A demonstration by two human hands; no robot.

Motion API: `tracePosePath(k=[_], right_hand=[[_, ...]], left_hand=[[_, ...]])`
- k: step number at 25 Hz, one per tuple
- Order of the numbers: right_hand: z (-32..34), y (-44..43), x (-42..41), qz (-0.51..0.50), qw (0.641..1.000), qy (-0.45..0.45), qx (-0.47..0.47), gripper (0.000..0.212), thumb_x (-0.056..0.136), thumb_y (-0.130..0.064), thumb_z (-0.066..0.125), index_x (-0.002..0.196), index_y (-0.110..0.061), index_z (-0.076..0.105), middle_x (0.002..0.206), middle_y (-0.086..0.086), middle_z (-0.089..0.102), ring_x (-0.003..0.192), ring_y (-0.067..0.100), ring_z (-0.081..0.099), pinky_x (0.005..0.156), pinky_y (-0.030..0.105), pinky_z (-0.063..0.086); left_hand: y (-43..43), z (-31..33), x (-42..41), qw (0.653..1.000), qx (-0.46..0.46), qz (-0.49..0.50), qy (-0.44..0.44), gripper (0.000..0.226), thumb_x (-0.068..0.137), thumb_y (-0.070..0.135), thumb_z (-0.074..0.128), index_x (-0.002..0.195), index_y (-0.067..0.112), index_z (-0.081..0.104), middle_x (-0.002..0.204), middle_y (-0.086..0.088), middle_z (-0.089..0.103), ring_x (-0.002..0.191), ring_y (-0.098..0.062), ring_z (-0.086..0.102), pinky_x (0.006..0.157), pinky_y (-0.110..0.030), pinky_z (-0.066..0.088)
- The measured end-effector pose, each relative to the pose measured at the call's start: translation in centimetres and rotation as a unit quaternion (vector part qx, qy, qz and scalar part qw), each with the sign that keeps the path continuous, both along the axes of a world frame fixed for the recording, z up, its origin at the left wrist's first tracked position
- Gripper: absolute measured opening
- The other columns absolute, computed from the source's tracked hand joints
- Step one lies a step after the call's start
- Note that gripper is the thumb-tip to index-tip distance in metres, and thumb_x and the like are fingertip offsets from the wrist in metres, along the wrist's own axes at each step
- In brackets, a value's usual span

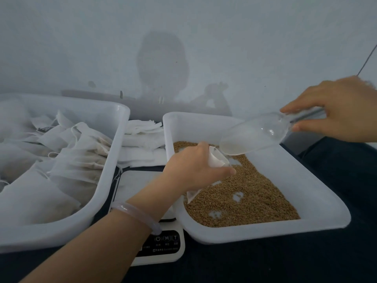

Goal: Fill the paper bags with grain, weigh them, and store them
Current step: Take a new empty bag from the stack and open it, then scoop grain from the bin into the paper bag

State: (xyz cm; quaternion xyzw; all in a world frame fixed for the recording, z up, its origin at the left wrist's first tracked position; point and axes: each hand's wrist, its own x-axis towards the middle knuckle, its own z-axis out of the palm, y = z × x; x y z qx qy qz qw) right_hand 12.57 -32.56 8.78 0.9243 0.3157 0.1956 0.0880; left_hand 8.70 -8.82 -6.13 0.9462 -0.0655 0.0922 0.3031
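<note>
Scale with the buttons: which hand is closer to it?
Left. The left hand holds a paper bag just right of the scale. The right hand holds the clear scoop well away, above the far right corner of the grain tray.

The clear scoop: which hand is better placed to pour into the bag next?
Right. The right hand holds the scoop, its mouth beside the open paper bag; the left hand grips that bag.

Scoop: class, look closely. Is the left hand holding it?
No, the right hand grips the scoop by its handle, while the left hand holds a bag.
</note>
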Motion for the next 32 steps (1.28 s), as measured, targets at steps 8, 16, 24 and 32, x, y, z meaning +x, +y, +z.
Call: tracePosePath(k=[8,16,24,32], right_hand=[[-12.2,0.2,0.0,-0.085,0.918,0.387,-0.006,0.026,0.077,-0.034,0.075,0.095,-0.043,0.06,0.094,-0.021,0.062,0.087,-0.007,0.057,0.076,0.016,0.048],[-8.9,7.2,-1.0,0.091,0.866,0.395,0.294,0.038,0.07,-0.054,0.066,0.105,-0.04,0.06,0.103,-0.021,0.068,0.098,-0.007,0.061,0.087,0.018,0.052],[-10.4,18.5,-3.1,0.183,0.799,0.385,0.425,0.015,0.074,-0.014,0.077,0.087,-0.011,0.072,0.076,0.002,0.071,0.07,0.011,0.067,0.065,0.024,0.053],[-14.1,19.1,-2.9,0.119,0.883,0.32,0.324,0.034,0.065,-0.043,0.078,0.066,-0.013,0.061,0.059,0.001,0.062,0.051,0.01,0.053,0.048,0.026,0.039]], left_hand=[[0.4,0.5,-0.5,0.992,-0.118,-0.051,-0.004,0.022,0.09,0.047,0.051,0.078,0.031,0.043,0.074,0.013,0.054,0.064,-0.001,0.053,0.055,-0.024,0.038],[5.7,5.9,-3.1,0.929,-0.345,-0.134,-0.016,0.033,0.087,0.036,0.058,0.107,0.012,0.07,0.094,-0.001,0.073,0.079,-0.006,0.068,0.066,-0.014,0.053],[12.1,5.2,-4.2,0.948,-0.273,-0.161,0.015,0.021,0.076,0.033,0.068,0.094,0.022,0.066,0.086,0.011,0.069,0.079,0.0,0.064,0.068,-0.014,0.049],[13.3,2.5,-4.2,0.997,0.031,-0.034,0.062,0.024,0.064,0.031,0.082,0.056,0.034,0.059,0.051,0.016,0.053,0.05,-0.001,0.047,0.048,-0.014,0.033]])
